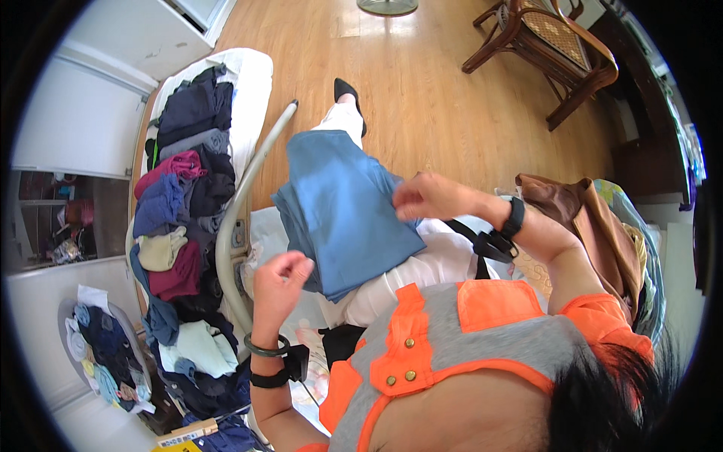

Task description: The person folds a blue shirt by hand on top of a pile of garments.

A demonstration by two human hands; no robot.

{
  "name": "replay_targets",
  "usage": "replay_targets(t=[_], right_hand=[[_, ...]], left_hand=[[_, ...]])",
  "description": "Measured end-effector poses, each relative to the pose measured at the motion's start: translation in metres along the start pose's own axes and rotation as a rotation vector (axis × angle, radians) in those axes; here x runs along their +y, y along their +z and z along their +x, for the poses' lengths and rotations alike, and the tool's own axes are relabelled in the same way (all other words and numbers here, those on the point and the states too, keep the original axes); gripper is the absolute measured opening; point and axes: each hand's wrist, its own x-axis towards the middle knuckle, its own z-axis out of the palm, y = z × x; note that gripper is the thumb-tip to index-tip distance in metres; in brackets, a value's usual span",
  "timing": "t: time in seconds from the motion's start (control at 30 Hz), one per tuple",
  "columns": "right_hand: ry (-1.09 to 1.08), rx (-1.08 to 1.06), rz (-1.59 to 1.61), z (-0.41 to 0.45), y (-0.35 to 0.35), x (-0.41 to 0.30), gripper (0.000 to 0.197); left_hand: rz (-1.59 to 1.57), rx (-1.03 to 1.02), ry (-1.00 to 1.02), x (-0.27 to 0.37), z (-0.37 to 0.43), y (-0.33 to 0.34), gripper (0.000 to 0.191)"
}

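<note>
A folded blue cloth garment [350,209] lies across my lap, over white trousers [390,288]. My left hand [282,277] is raised beside the cloth's near left edge, its fingers curled with thumb and fingertips close together; nothing shows in it. At the cloth's right edge is my right hand [421,196], slightly blurred, with its fingers bent over the fabric; whether it pinches the fabric cannot be told. The blue cloth is layered, and its loose edges show on the left side.
Folded clothes [195,113] lie on a long white pad [251,73] at the left, beside a curved pale metal tube [229,243]. Brown garments [604,231] are piled at the right. A wood-framed chair [548,34] stands at the upper right on the wood floor [412,101].
</note>
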Motion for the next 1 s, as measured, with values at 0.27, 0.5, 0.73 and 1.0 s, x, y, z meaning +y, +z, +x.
replay_targets(t=[0.27, 0.5, 0.73, 1.0], right_hand=[[0.185, 0.349, 0.256, 0.058, 0.005, 0.002, 0.033], [0.010, 0.466, 0.341, 0.078, 0.021, 0.014, 0.044], [-0.071, 0.514, 0.159, 0.058, 0.008, -0.017, 0.033], [-0.338, 0.414, -0.019, 0.002, 0.000, -0.050, 0.010]], left_hand=[[-0.053, 0.151, 0.272, 0.021, 0.087, 0.019, 0.049], [-0.287, 0.137, 0.302, 0.016, 0.117, 0.026, 0.048], [0.043, 0.348, 0.384, 0.031, 0.086, 0.023, 0.028], [0.079, 0.292, 0.670, 0.058, 0.031, 0.013, 0.007]])
